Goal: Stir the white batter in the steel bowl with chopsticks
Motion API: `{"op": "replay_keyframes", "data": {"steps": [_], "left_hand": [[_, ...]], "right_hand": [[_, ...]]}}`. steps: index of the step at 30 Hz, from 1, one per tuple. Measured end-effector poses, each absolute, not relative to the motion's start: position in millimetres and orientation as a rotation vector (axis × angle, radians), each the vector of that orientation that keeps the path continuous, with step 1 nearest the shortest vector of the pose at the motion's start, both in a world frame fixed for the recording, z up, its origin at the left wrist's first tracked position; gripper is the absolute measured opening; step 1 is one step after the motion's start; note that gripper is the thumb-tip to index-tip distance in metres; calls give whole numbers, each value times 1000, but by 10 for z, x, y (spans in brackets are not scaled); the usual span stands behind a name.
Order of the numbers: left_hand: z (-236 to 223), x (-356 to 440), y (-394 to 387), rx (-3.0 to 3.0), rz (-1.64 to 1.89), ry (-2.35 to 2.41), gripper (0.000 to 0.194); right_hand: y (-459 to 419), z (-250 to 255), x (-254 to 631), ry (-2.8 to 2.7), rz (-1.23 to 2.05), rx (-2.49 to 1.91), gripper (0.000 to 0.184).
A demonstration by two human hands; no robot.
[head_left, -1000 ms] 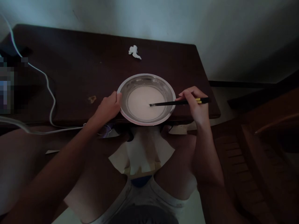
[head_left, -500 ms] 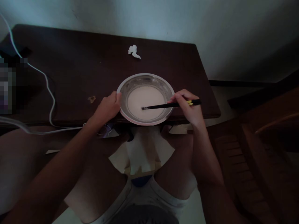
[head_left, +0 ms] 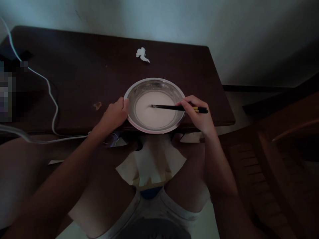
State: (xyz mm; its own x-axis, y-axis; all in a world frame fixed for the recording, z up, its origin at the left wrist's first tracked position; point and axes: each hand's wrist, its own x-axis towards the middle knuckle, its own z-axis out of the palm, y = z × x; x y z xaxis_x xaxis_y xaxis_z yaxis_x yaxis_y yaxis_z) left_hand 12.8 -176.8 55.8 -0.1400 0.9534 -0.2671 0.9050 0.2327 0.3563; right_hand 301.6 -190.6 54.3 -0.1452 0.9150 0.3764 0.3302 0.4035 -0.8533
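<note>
A shallow steel bowl [head_left: 132,120] stands at the front edge of the dark table, with a smooth whitish liquid [head_left: 154,118] in it. My left hand [head_left: 116,113] grips the bowl's left rim, thumb over the edge. In my right hand [head_left: 198,114], at the bowl's right side, black chopsticks [head_left: 166,107] with gold bands near the top are held. They lie nearly level across the bowl, their tips at the liquid left of its middle. Whether the tips dip below the surface is hard to tell.
Behind the bowl lies a crumpled white tissue [head_left: 142,54]. A small brownish scrap [head_left: 97,106] is on the table [head_left: 74,66] to the left. A white cable [head_left: 51,91] runs down the left side and over the front edge. A wooden chair [head_left: 256,166] stands at right.
The chopsticks have swung to a flatter angle, their tips moving away from me. My right hand has shifted slightly left. My left hand and the bowl stay in place.
</note>
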Motion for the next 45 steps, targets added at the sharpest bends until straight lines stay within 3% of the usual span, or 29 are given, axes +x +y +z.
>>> {"op": "replay_keyframes", "data": {"steps": [17,23,28,45], "left_hand": [[554,130,-1765,1726,145,2077,38],[562,126,-1765,1727,140,2071,40],[542,130,-1760,1732,130,2075,39],[553,130,-1765,1730,148,2069,40]], "right_hand": [[-1910,543,3068,-1520,783,-1162,33],[-1906,547,3018,-1703,762,-1123,26],[-1896,533,3103,-1492,761,-1163,34],[-1897,522,3020,-1711,786,-1107,28]]}}
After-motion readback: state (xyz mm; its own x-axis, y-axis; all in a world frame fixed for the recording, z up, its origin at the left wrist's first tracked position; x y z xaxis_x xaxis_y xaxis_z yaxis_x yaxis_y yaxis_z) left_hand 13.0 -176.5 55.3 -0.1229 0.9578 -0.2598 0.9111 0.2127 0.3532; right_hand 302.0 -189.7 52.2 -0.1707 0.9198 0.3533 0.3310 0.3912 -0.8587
